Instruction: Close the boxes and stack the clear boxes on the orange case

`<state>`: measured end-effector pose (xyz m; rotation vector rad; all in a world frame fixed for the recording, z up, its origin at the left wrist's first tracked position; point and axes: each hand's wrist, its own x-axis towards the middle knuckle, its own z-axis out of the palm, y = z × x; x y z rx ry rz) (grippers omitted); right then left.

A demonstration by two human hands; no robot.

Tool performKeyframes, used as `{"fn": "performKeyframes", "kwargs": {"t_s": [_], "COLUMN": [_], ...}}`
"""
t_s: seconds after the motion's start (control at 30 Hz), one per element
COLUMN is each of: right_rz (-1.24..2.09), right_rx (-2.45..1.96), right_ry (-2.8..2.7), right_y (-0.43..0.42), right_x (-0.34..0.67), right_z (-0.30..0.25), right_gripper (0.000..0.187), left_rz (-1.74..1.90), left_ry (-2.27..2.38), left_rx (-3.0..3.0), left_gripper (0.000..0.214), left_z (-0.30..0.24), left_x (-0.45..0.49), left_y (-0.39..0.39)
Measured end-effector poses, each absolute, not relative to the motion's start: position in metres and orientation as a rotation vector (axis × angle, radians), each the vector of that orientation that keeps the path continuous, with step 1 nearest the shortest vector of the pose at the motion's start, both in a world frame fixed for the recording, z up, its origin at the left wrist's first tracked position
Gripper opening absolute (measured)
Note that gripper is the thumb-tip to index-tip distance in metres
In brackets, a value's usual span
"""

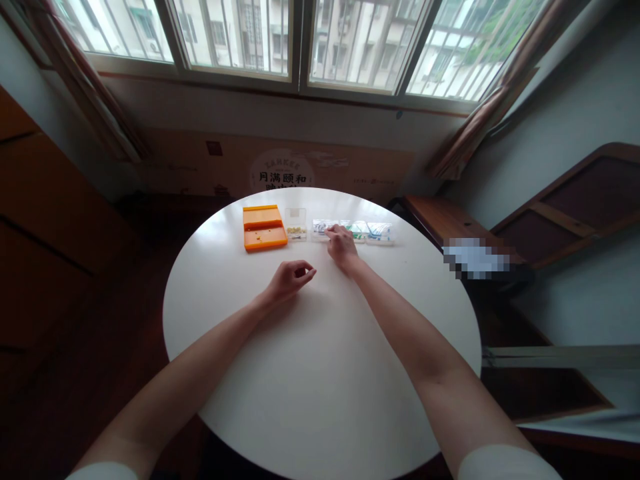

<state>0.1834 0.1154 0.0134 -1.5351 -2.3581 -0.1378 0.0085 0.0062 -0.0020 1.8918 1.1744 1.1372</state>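
Note:
My right hand [343,245] reaches to a row of clear plastic boxes, its fingers bent together at the left clear box [317,235]. Whatever its fingertips pinch is hidden or too small to name. Blue and green markings show in the right clear box [380,232]. Nearer to me, my left hand [289,279] is by the tabletop with thumb and fingers closed in a pinch; I cannot make out anything in it. Beyond it lies an open orange case [265,235] with a few small yellowish bits inside. Beside that, a small clear box [296,233] with its lid up holds small yellowish pieces.
All of this is on a round white table [320,373]. A wooden chair [440,217] stands at the right, with a blurred-out pale item [477,259] on it. Behind the table is a printed cardboard panel [185,160] under a barred window.

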Motion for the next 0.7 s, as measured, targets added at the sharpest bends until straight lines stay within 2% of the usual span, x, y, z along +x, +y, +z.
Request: {"fn": "performKeyframes", "kwargs": {"t_s": [0.2, 0.37, 0.47, 0.6, 0.7], "right_rz": [-0.170, -0.049, -0.008, -0.086, -0.208], "right_rx": [-1.571, -1.396, -1.378, -1.327, -1.233], "right_ry": [-2.297, -2.389, -2.477, -2.559, -2.575], "right_y": [0.126, 0.154, 0.165, 0.168, 0.162], "right_x": [0.165, 0.129, 0.112, 0.108, 0.115], "right_z": [0.022, 0.034, 0.037, 0.038, 0.036], "right_gripper": [0.035, 0.053, 0.058, 0.071, 0.063], "left_rz": [1.222, 1.433, 1.571, 1.647, 1.664], "left_ry": [1.187, 1.216, 1.275, 1.327, 1.318], "left_rx": [1.806, 1.519, 1.320, 1.142, 1.098], "left_gripper": [0.029, 0.027, 0.028, 0.027, 0.027], "left_z": [-0.002, 0.000, 0.002, 0.001, 0.000], "left_x": [0.010, 0.002, -0.009, -0.019, -0.020], "left_y": [0.006, 0.014, 0.023, 0.032, 0.035]}}
